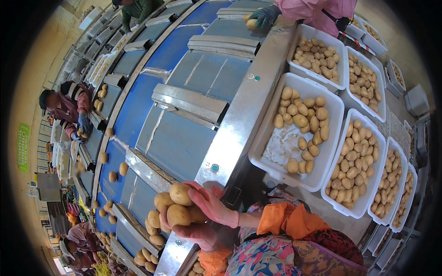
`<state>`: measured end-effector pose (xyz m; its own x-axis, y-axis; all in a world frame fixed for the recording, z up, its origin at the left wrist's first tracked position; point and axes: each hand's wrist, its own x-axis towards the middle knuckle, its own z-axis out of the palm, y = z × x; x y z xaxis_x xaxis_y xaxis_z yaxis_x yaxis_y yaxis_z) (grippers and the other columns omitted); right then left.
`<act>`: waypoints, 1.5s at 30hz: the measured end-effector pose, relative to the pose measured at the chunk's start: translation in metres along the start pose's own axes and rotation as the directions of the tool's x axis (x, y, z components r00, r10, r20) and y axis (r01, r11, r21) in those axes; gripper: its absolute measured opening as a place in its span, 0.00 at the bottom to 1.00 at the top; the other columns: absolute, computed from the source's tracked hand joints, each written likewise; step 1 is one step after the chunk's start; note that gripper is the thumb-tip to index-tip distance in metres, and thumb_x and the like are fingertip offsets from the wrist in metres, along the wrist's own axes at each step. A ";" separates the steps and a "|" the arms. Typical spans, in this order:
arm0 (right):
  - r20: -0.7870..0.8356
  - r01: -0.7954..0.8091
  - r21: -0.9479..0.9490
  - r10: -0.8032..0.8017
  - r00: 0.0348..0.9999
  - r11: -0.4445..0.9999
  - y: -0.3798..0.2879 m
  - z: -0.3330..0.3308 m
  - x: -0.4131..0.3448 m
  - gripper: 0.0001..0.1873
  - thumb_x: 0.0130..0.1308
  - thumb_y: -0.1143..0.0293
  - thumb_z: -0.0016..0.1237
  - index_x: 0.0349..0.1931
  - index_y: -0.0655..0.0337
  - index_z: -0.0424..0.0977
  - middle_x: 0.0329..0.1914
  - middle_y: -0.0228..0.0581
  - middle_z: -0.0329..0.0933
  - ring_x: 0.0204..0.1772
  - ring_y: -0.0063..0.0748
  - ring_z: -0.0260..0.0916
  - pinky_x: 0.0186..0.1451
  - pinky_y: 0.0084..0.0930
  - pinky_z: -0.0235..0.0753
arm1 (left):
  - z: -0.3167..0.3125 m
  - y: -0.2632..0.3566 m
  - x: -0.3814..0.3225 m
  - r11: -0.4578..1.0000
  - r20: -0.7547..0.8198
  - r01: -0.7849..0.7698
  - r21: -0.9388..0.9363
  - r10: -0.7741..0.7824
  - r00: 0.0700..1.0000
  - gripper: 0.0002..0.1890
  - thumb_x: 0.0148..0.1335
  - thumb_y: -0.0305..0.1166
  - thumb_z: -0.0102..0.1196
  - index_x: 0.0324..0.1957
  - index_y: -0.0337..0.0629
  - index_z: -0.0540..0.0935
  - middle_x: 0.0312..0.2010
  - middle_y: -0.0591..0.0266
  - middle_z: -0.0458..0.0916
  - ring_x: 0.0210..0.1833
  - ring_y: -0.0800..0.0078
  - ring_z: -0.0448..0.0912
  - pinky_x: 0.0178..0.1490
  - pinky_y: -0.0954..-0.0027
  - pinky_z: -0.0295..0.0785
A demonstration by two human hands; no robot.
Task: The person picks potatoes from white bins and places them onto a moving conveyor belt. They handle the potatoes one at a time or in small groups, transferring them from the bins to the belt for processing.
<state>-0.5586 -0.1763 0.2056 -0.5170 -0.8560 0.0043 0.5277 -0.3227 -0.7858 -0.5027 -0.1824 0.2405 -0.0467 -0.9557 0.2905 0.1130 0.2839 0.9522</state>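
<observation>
My pink-gloved hands hold a cluster of several potatoes [178,215] between them, over the near edge of a sorting conveyor. My right hand [210,203], the upper one in the picture, presses on the potatoes from the top and side. Cupped under the cluster is my left hand [197,234], partly hidden by the potatoes. Just beyond, more potatoes [152,224] sit on the grey side belt [176,145]. A white plastic tub [276,143] stands beside the steel edge rail [238,138], with potatoes along its far and right sides and some of its dirty bottom bare.
Loose potatoes [113,176] lie on the blue central belt [127,134]. Metal dividers [190,103] cross the side belt. Full tubs of potatoes [352,165] stand at right. A co-worker's gloved hand [266,16] holds potatoes at the top; another co-worker [69,110] handles potatoes across the conveyor.
</observation>
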 end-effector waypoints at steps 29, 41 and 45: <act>0.156 0.232 -0.944 -0.303 0.940 0.234 -0.063 -0.108 0.052 0.28 0.58 0.61 0.60 0.59 0.61 0.74 0.62 0.52 0.72 0.64 0.55 0.70 0.64 0.45 0.71 | 0.004 -0.084 0.167 0.815 0.880 -0.421 0.398 -0.209 0.427 0.25 0.46 0.34 0.68 0.50 0.40 0.84 0.66 0.39 0.69 0.68 0.41 0.67 0.69 0.50 0.63; -0.564 -0.564 -0.825 -0.117 0.817 0.042 -0.004 -0.378 -0.095 0.23 0.65 0.56 0.52 0.56 0.59 0.73 0.50 0.50 0.76 0.55 0.56 0.72 0.57 0.46 0.72 | 0.167 -0.122 -0.052 0.956 0.942 -0.152 0.249 -0.276 -0.191 0.27 0.54 0.31 0.66 0.57 0.36 0.79 0.61 0.47 0.76 0.64 0.50 0.75 0.66 0.60 0.69; -0.593 -0.611 -0.791 -0.204 0.779 -0.036 -0.017 -0.438 -0.080 0.24 0.65 0.54 0.51 0.57 0.57 0.72 0.52 0.48 0.73 0.56 0.52 0.71 0.56 0.45 0.70 | 0.208 -0.227 -0.126 0.832 0.811 -0.296 0.469 -0.539 -0.229 0.29 0.58 0.43 0.63 0.58 0.36 0.77 0.59 0.45 0.77 0.62 0.52 0.76 0.61 0.60 0.72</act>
<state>-0.8217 0.0751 -0.0522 -0.9100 -0.3613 -0.2031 -0.2358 0.8543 -0.4632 -0.7287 -0.1101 0.0074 -0.8547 0.1287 -0.5030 -0.3579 0.5558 0.7503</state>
